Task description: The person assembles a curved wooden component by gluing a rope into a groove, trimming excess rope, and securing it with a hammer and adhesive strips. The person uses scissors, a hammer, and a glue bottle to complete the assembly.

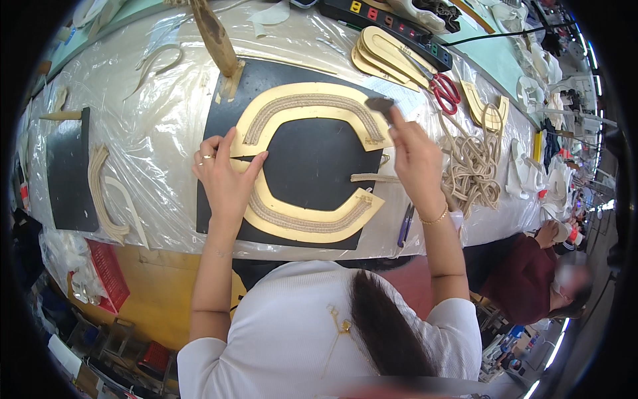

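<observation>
Two curved gold-coloured templates lie on a black mat point(312, 163). The upper template point(306, 89) and the lower template point(299, 233) each carry a curved strip of beige braided cord in their slot. My left hand point(228, 174) rests at their left ends, thumb and forefinger spread, fingertips on the gold surface. Over the upper template's right end, my right hand point(417, 158) is closed on a small tool with a dark head point(380, 105); its handle is hidden in the fingers and its exact kind is unclear. A beige cord end point(373, 177) lies beside that hand.
Loose beige cord point(473, 163) is heaped at the right, near red-handled scissors point(444, 92) and stacked gold templates point(385, 56). A wooden post point(214, 36) stands on the mat's far left corner. A purple pen-like tool point(405, 225) lies near the front edge. Another person point(525, 279) sits at right.
</observation>
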`<state>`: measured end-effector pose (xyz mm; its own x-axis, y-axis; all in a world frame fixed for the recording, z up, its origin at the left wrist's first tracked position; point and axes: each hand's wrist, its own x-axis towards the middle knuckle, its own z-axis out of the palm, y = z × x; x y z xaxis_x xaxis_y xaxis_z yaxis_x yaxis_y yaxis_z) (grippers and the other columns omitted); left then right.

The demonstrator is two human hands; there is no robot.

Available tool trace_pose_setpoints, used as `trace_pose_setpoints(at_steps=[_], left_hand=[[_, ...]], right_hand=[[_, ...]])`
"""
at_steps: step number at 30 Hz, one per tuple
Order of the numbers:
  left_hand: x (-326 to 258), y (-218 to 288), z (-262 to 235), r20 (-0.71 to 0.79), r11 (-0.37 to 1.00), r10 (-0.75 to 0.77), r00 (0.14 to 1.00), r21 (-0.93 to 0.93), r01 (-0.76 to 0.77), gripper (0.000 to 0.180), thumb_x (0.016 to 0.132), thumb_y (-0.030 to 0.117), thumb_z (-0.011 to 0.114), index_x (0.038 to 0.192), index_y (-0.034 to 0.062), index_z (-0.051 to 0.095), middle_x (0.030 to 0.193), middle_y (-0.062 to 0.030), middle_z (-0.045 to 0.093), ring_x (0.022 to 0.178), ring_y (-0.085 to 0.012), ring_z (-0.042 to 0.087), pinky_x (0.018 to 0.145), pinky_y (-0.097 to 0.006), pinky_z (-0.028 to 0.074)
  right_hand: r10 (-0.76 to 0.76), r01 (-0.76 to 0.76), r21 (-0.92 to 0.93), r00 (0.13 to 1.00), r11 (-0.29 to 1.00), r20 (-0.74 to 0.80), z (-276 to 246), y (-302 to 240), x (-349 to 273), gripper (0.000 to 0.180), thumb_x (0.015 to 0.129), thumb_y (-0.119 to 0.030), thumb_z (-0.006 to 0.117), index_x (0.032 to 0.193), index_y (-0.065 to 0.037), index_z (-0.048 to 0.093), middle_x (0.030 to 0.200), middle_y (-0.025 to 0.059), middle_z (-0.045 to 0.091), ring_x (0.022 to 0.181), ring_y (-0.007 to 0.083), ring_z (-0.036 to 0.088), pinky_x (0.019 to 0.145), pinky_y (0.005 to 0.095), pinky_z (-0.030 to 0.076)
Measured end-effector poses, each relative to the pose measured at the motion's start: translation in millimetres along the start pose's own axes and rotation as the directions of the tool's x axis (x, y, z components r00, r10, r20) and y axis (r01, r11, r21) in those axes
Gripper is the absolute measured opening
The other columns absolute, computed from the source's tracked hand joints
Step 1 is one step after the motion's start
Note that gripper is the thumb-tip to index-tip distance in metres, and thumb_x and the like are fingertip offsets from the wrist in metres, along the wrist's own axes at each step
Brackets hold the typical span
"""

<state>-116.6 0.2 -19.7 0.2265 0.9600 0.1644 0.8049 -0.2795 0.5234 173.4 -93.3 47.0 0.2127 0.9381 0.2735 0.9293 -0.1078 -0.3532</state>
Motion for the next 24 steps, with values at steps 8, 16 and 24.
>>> trace_pose_setpoints(at_steps=[8, 16, 24], left_hand=[[-1.7, -1.4, 2.3, -0.017, 1.0, 0.026, 1.0, 0.007, -0.026, 0.067, 0.072, 0.039, 0.087, 0.127, 0.009, 0.065, 0.115, -0.0087, 0.052, 0.108, -0.0275, 0.048, 0.099, -0.045, 0.034], [-3.3, -0.8, 1.9, -0.013, 1.0, 0.023, 1.0, 0.007, -0.023, 0.066, 0.072, 0.039, 0.087, 0.127, 0.0091, 0.066, 0.115, -0.0076, 0.051, 0.109, -0.0267, 0.047, 0.098, -0.044, 0.033], [-3.5, 1.2, 0.1, -0.008, 1.0, 0.023, 1.0, 0.008, -0.023, 0.065, 0.072, 0.039, 0.087, 0.127, 0.0096, 0.066, 0.114, -0.007, 0.052, 0.108, -0.0261, 0.048, 0.096, -0.043, 0.034]], right_hand=[[-0.025, 0.023, 0.048, 0.999, 0.999, 0.046, 11.6, -8.1, 15.3, 0.04, 0.095, -0.007, 0.063, 0.135, -0.007, 0.06, 0.08, 0.0129, 0.06, 0.066, 0.031, 0.062, 0.06, 0.0392, 0.051], [-0.048, 0.043, 0.069, 0.996, 0.997, 0.073, 19.7, -21.2, 26.3, 0.041, 0.094, -0.011, 0.064, 0.135, -0.016, 0.061, 0.082, 0.0104, 0.061, 0.067, 0.0285, 0.064, 0.059, 0.0387, 0.052], [-0.12, 0.126, -0.03, 0.979, 0.992, 0.163, 31.6, -40.6, 35.5, 0.048, 0.091, -0.009, 0.066, 0.138, -0.019, 0.06, 0.083, 0.0074, 0.063, 0.065, 0.0248, 0.063, 0.056, 0.0372, 0.051]])
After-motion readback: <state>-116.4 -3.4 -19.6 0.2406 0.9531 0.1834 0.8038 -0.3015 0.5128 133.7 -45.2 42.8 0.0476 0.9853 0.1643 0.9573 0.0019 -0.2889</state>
